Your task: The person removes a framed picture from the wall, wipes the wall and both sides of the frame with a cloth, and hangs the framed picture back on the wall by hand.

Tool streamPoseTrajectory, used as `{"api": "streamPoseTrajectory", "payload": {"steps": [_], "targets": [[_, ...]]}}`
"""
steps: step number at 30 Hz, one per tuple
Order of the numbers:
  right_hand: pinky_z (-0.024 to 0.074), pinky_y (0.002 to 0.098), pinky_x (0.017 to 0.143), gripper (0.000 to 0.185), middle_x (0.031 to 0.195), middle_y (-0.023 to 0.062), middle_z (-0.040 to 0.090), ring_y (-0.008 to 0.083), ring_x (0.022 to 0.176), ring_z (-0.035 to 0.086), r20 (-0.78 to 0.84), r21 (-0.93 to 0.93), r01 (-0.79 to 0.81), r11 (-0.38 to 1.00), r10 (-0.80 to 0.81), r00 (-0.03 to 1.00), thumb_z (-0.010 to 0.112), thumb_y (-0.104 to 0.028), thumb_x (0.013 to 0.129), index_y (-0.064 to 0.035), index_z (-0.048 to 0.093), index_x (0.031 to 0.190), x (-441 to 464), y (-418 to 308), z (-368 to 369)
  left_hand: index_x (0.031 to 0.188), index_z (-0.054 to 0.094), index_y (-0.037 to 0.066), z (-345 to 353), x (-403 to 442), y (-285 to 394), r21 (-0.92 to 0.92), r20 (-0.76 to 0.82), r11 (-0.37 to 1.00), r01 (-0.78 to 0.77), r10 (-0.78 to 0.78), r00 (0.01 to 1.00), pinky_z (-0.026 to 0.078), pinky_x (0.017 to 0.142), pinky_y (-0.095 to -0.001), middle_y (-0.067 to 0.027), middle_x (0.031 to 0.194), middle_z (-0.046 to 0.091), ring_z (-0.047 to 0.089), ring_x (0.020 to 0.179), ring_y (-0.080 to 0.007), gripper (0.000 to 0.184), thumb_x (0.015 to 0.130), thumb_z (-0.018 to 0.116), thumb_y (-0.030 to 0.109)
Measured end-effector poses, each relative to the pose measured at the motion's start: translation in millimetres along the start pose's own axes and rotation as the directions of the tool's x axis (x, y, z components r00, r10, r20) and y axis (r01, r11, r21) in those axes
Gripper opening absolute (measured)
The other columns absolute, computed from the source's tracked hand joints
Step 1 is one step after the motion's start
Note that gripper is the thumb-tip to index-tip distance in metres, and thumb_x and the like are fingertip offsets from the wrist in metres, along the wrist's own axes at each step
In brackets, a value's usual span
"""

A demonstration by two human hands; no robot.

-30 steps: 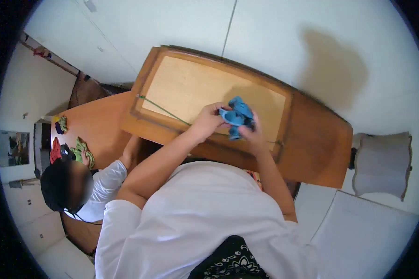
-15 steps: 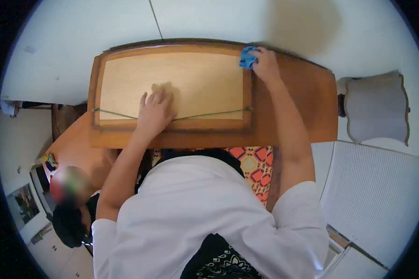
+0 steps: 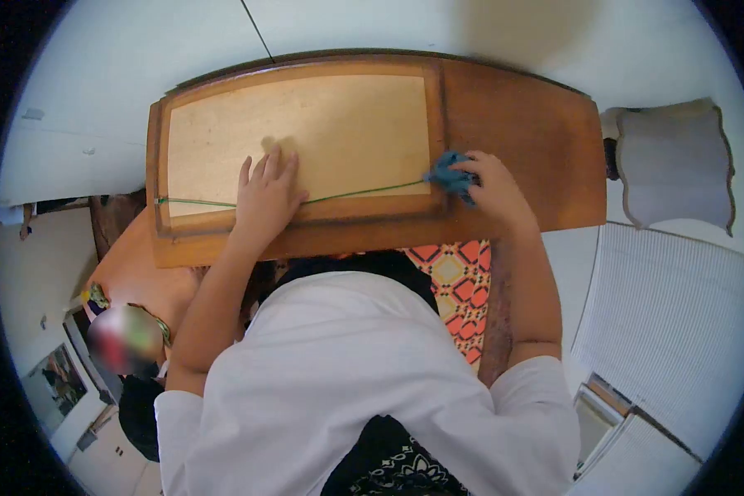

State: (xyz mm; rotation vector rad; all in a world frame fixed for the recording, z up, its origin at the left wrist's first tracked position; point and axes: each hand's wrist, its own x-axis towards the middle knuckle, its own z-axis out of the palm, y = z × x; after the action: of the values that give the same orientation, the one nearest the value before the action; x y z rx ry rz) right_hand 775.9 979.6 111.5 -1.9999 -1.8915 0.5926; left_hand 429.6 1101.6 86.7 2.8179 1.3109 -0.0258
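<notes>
A wooden frame point(image 3: 306, 213) with a pale backing board point(image 3: 347, 124) lies flat on a brown wooden table point(image 3: 521, 116). A thin green cord point(image 3: 364, 192) runs across the lower part of the board from side to side. My left hand point(image 3: 269, 194) rests on the board's lower part with its fingers stretched out, over the cord. In my right hand point(image 3: 496, 188) is a crumpled blue cloth point(image 3: 453, 175), pressed on the frame's right side beside the cord's end. The fingertips under the cloth are partly hidden.
A grey-topped chair or stool point(image 3: 676, 165) stands to the right of the table. A red and yellow patterned fabric point(image 3: 450, 293) shows below the table's edge. At the lower left is another person point(image 3: 140, 413), near an orange-brown surface point(image 3: 153, 264).
My right hand has moved the blue cloth down from the frame's top right corner to its lower right side. My left hand stays on the board. The view has shifted slightly.
</notes>
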Motion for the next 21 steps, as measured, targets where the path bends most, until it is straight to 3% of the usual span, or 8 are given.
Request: {"api": "streamPoseTrajectory", "payload": {"steps": [2, 8, 11, 14, 16, 19, 21], "targets": [[0.0416, 0.0335, 0.092, 0.041, 0.114, 0.0143, 0.055, 0.0327, 0.104, 0.052, 0.095, 0.171, -0.135, 0.976, 0.120, 0.988, 0.054, 0.003, 0.064, -0.0084, 0.064, 0.101, -18, -5, -21, 0.129, 0.045, 0.014, 0, 1, -1, -0.026, -0.001, 1.000, 0.008, -0.008, 1.000, 0.024, 0.105, -0.0491, -0.0143, 0.135, 0.039, 0.039, 0.123, -0.0286, 0.062, 0.074, 0.066, 0.036], [0.0403, 0.0362, 0.093, 0.039, 0.116, 0.0175, 0.052, 0.0337, 0.105, 0.052, -0.210, 0.506, -0.271, 0.819, 0.421, 0.882, 0.056, 0.001, 0.066, -0.0067, 0.064, 0.104, -67, -26, 24, 0.129, 0.046, 0.018, -7, -7, -9, -0.144, -0.048, 0.989, 0.027, -0.034, 0.998, 0.021, 0.105, -0.0500, -0.0133, 0.134, 0.039, 0.037, 0.124, -0.0302, 0.064, 0.072, 0.068, 0.039], [0.0388, 0.0402, 0.094, 0.042, 0.117, 0.0167, 0.051, 0.0348, 0.105, 0.049, -0.341, 0.003, -0.216, 0.976, 0.204, 0.918, 0.058, 0.001, 0.064, -0.0068, 0.062, 0.105, -67, -37, 52, 0.127, 0.048, 0.018, 2, -1, -30, -0.131, -0.086, 0.990, 0.053, -0.064, 0.994, 0.020, 0.105, -0.0503, -0.0123, 0.133, 0.040, 0.036, 0.124, -0.0300, 0.064, 0.071, 0.069, 0.041], [0.0383, 0.0426, 0.093, 0.046, 0.116, 0.0163, 0.051, 0.0360, 0.104, 0.047, -0.273, -0.204, -0.190, 0.960, 0.131, 0.953, 0.059, 0.001, 0.062, -0.0087, 0.062, 0.106, -54, -64, 63, 0.123, 0.051, 0.016, 5, -1, -58, -0.112, -0.160, 0.991, 0.074, -0.091, 0.983, 0.019, 0.105, -0.0507, -0.0120, 0.130, 0.044, 0.037, 0.123, -0.0298, 0.061, 0.071, 0.067, 0.044], [0.0396, 0.0430, 0.091, 0.046, 0.116, 0.0164, 0.051, 0.0363, 0.102, 0.048, -0.230, -0.217, -0.110, 0.970, 0.059, 0.971, 0.060, 0.001, 0.060, -0.0097, 0.063, 0.105, -46, -77, 65, 0.124, 0.051, 0.018, 9, -7, -86, -0.068, -0.143, 0.984, 0.166, -0.174, 0.974, 0.018, 0.106, -0.0512, -0.0113, 0.131, 0.043, 0.036, 0.125, -0.0291, 0.057, 0.075, 0.063, 0.045], [0.0413, 0.0432, 0.089, 0.046, 0.115, 0.0161, 0.051, 0.0361, 0.099, 0.049, -0.179, -0.212, 0.004, 0.977, -0.043, 0.983, 0.060, 0.001, 0.060, -0.0108, 0.063, 0.105, -35, -94, 77, 0.128, 0.048, 0.022, 11, -23, -129, 0.205, -0.184, 0.922, 0.327, -0.292, 0.939, 0.013, 0.106, -0.0535, -0.0118, 0.134, 0.042, 0.034, 0.127, -0.0283, 0.053, 0.082, 0.054, 0.048], [0.0423, 0.0430, 0.087, 0.047, 0.114, 0.0159, 0.052, 0.0359, 0.098, 0.050, -0.134, -0.172, 0.066, 0.983, -0.089, 0.987, 0.061, 0.001, 0.060, -0.0111, 0.063, 0.105, -23, -111, 86, 0.129, 0.047, 0.024, 9, -32, -142, 0.181, -0.109, 0.914, 0.362, -0.347, 0.931, 0.010, 0.106, -0.0552, -0.0118, 0.136, 0.041, 0.033, 0.128, -0.0283, 0.051, 0.084, 0.049, 0.049]]}}
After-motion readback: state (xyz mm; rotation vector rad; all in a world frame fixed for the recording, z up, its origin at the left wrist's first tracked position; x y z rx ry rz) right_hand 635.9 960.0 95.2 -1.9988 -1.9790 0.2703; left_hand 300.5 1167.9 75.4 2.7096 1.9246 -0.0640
